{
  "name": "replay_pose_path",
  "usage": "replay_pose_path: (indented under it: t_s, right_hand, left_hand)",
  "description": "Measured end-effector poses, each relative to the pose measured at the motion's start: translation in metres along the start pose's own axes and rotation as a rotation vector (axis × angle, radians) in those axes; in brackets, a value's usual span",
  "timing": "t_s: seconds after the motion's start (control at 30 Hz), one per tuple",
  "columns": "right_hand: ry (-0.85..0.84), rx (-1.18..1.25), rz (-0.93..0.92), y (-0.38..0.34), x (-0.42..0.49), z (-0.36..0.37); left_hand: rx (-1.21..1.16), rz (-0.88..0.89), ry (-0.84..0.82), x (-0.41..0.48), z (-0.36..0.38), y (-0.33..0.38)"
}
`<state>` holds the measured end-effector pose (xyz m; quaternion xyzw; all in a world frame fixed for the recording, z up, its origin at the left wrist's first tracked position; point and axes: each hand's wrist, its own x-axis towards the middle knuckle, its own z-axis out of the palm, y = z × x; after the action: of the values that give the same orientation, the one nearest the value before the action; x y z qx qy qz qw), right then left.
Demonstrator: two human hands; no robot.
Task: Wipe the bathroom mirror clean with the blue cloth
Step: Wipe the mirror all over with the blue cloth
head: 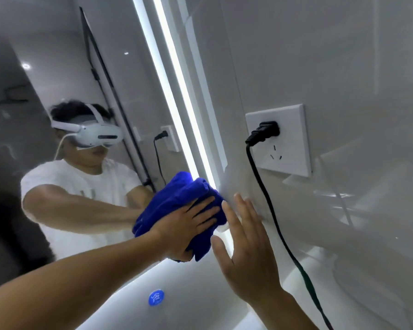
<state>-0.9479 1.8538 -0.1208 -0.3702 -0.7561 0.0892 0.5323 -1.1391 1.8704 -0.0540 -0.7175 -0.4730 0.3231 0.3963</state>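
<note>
Gripping the bunched cloth, our left hand is pressing it at the mirror's right edge; our right hand is resting flat, fingers apart. Overreaching could snag the cord.

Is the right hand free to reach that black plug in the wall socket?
Probably yes: the right hand lies flat on the wall holding nothing, just below the black plug, with nothing between.
</note>
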Motion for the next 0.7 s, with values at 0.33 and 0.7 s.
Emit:
replay_pose_path:
  t_s: [0.33, 0.7]
  right_hand:
    - [0.015, 0.007, 0.024, -0.003, -0.018, -0.018]
    - [0.091, 0.021, -0.062, -0.011, -0.007, -0.002]
  left_hand:
    - [0.061, 0.319, -0.091, -0.047, 0.009, -0.029]
    - [0.134, -0.359, 0.285, -0.077, -0.066, -0.171]
